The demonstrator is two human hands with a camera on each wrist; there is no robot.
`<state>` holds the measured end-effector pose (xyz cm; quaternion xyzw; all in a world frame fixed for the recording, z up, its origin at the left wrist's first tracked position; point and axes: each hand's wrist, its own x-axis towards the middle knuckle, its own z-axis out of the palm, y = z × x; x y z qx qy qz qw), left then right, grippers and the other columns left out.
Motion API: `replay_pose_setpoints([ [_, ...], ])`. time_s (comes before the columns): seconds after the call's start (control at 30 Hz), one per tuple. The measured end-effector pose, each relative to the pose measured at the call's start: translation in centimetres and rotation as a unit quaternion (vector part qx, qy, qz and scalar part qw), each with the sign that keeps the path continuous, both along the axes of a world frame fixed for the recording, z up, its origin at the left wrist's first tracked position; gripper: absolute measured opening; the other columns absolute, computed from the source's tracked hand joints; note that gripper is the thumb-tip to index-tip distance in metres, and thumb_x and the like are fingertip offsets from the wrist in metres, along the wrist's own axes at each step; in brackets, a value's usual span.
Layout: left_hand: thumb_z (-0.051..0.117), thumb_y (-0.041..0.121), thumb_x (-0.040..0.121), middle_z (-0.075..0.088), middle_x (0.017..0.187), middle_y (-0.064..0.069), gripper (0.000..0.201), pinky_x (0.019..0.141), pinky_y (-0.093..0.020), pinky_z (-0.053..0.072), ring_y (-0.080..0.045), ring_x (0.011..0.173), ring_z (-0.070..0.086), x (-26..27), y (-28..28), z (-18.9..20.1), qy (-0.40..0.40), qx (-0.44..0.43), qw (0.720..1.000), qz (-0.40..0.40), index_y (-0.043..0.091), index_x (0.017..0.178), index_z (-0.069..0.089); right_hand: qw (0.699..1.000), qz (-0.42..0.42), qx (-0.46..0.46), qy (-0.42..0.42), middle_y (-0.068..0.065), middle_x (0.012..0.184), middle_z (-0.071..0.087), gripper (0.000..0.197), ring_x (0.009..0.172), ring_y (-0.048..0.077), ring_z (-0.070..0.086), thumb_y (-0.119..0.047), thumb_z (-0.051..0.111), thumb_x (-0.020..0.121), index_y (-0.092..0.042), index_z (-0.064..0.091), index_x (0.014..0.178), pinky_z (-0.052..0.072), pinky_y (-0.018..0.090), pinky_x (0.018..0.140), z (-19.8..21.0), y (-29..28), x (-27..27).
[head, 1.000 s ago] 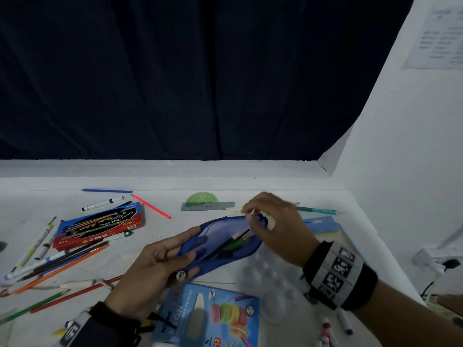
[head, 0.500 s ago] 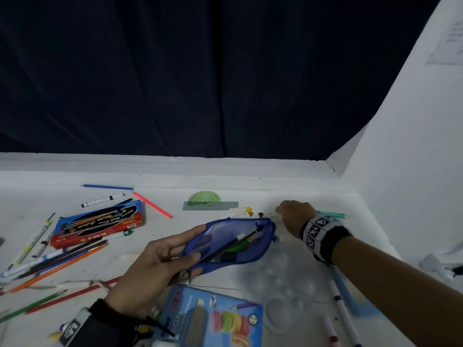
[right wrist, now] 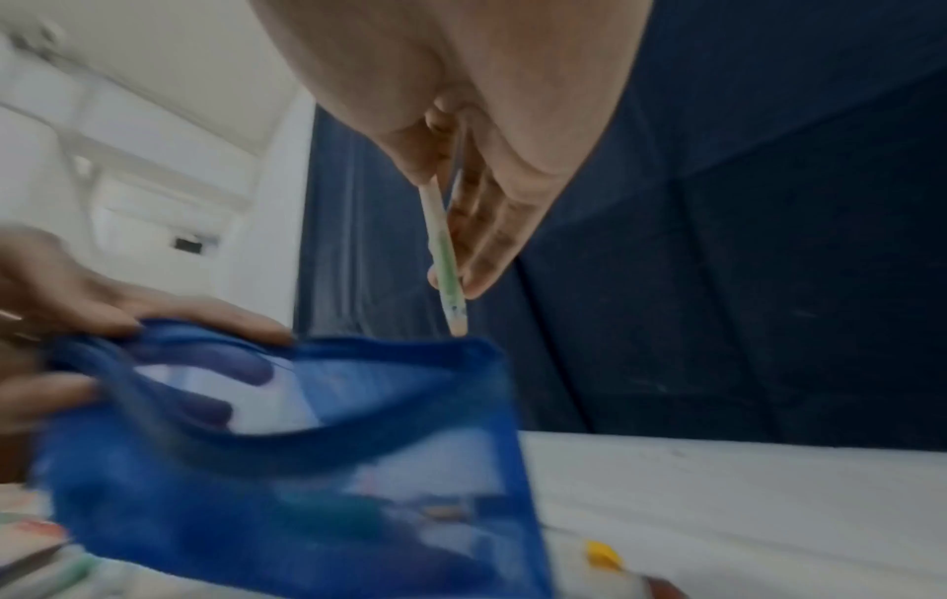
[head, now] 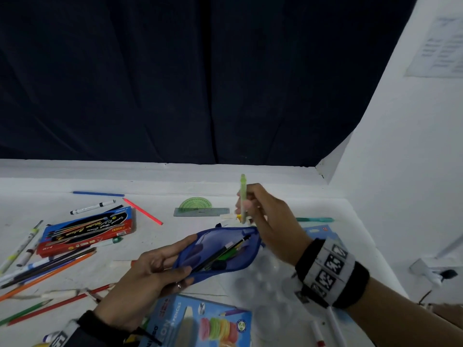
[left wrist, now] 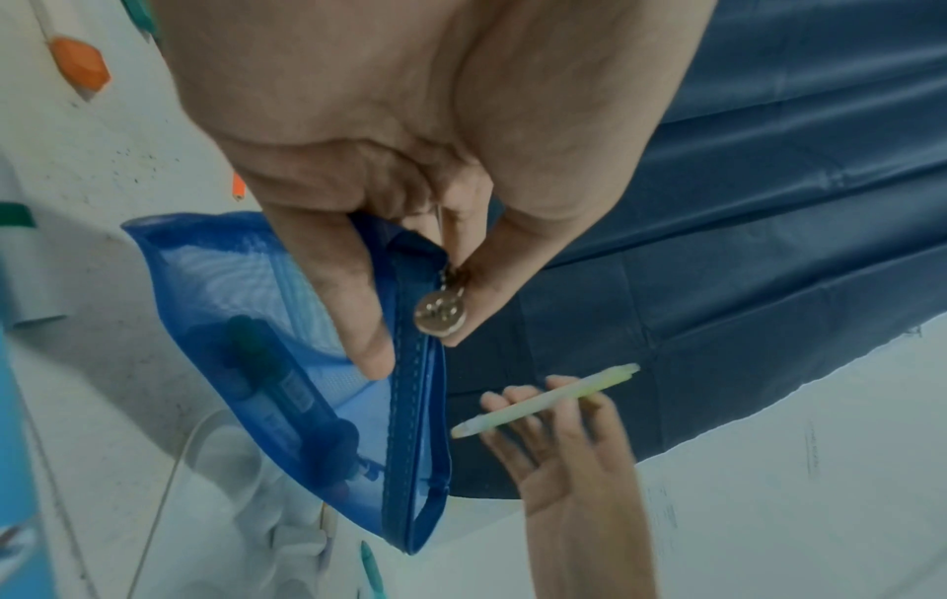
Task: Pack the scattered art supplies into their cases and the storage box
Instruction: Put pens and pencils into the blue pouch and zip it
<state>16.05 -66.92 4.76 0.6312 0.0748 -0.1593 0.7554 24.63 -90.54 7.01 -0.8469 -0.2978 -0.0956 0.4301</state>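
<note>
A blue mesh pencil pouch point(head: 220, 249) point(left wrist: 287, 364) point(right wrist: 287, 458) hangs open just above the white table, with pens and pencils inside. My left hand point(head: 150, 271) point(left wrist: 410, 283) grips its near end, thumb and fingers spreading the zipped mouth. My right hand point(head: 258, 211) point(left wrist: 553, 413) point(right wrist: 461, 210) pinches a light green pen point(head: 243, 196) point(left wrist: 543, 401) point(right wrist: 444, 259), held almost upright with its lower tip just above the pouch's far end.
A red-and-blue pencil box point(head: 87, 230), loose colored pencils point(head: 47, 269) and markers lie at the left. A green protractor on a grey ruler point(head: 200, 209) sits behind the pouch. A blue pencil pack point(head: 200, 324) and a clear paint palette point(head: 265, 291) lie at the front. A white wall point(head: 400, 171) stands at the right.
My right hand reached to the far right of the table, picked up the light green pen and brought it back over the pouch's mouth. The left hand kept hold of the pouch.
</note>
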Motion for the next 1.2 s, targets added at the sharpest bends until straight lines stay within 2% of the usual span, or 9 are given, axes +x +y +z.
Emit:
replay_pose_setpoints([
  [0.13,0.056,-0.015,0.085,0.072,0.116,-0.009,0.050,0.076,-0.026,0.060,-0.022,0.104,0.071,-0.1,-0.8,0.2,0.001,-0.033,0.999,-0.018,0.014,0.124,0.065,0.991,0.116,-0.065,-0.002,-0.003,0.101,0.062,0.022,0.090,0.007,0.059,-0.031,0.034,0.106,-0.021,0.051,0.116,0.050,0.028,0.080,0.0,0.9,-3.1],
  [0.3,0.054,-0.015,0.085,0.070,0.120,-0.010,0.052,0.089,-0.034,0.056,-0.026,0.112,0.067,0.1,-1.5,0.7,-0.013,-0.069,0.997,-0.041,0.014,0.126,0.064,0.931,0.082,-0.323,-0.149,0.001,0.104,0.063,0.038,0.089,0.021,0.063,-0.034,0.035,0.098,-0.024,0.067,0.115,0.048,0.032,0.068,-3.1,-0.7,-1.6],
  [0.43,0.055,-0.016,0.083,0.069,0.123,-0.010,0.055,0.081,-0.029,0.059,-0.025,0.114,0.066,0.8,-1.5,0.4,-0.013,-0.084,0.996,-0.036,0.012,0.130,0.061,0.969,0.072,-0.205,-0.122,-0.003,0.102,0.066,0.025,0.086,0.015,0.062,-0.029,0.052,0.095,-0.018,0.069,0.109,0.051,0.028,0.076,-2.1,-1.8,-0.6],
  [0.57,0.065,-0.007,0.071,0.068,0.125,-0.012,0.062,0.081,-0.030,0.059,-0.028,0.116,0.065,1.5,-1.1,0.4,-0.017,-0.103,0.994,-0.018,0.010,0.131,0.060,0.985,-0.034,-0.070,-0.152,-0.006,0.085,0.063,0.010,0.067,0.009,0.057,-0.009,0.063,0.090,-0.014,0.070,0.093,0.050,0.022,0.065,-0.7,-3.2,2.0],
  [0.67,0.061,-0.010,0.077,0.068,0.125,-0.011,0.059,0.088,-0.032,0.057,-0.027,0.117,0.064,1.9,-0.9,0.2,-0.022,-0.096,0.995,-0.003,0.011,0.131,0.061,0.978,-0.144,-0.091,-0.123,-0.003,0.083,0.065,0.013,0.069,0.014,0.060,-0.006,0.063,0.084,-0.015,0.069,0.091,0.052,0.031,0.067,-2.3,-6.0,5.9],
  [0.83,0.055,-0.013,0.083,0.069,0.124,-0.009,0.054,0.090,-0.034,0.056,-0.026,0.116,0.065,2.0,-0.4,0.1,-0.012,-0.082,0.997,0.005,0.013,0.130,0.062,0.874,-0.228,-0.407,0.136,0.007,0.126,0.054,0.036,0.114,0.026,0.054,-0.015,0.046,0.095,-0.016,0.052,0.131,0.049,0.037,0.091,-6.3,-10.7,9.9],
  [0.93,0.054,-0.013,0.084,0.069,0.124,-0.008,0.053,0.088,-0.034,0.057,-0.024,0.115,0.065,1.9,-0.5,0.0,-0.007,-0.071,0.997,0.002,0.014,0.130,0.062,0.819,-0.230,-0.499,0.165,0.007,0.123,0.056,0.029,0.109,0.026,0.058,-0.018,0.051,0.093,-0.014,0.057,0.121,0.051,0.034,0.087,-7.4,-11.5,10.3],
  [1.07,0.056,-0.009,0.084,0.069,0.124,-0.005,0.052,0.079,-0.029,0.060,-0.023,0.115,0.066,1.5,-0.7,-0.1,0.000,-0.060,0.998,0.005,0.016,0.129,0.063,0.799,-0.220,-0.544,0.131,0.004,0.108,0.061,0.012,0.091,0.022,0.062,-0.024,0.063,0.087,-0.017,0.054,0.091,0.048,0.028,0.071,-7.5,-11.0,9.7],
  [1.2,0.058,-0.006,0.084,0.071,0.121,-0.006,0.048,0.079,-0.030,0.060,-0.024,0.111,0.068,0.7,-0.5,-0.1,0.008,-0.048,0.999,0.023,0.016,0.126,0.066,0.823,-0.175,-0.535,0.081,0.005,0.110,0.058,0.011,0.095,0.023,0.058,-0.011,0.047,0.094,-0.017,0.049,0.103,0.044,0.030,0.072,-7.4,-9.5,8.4],
])
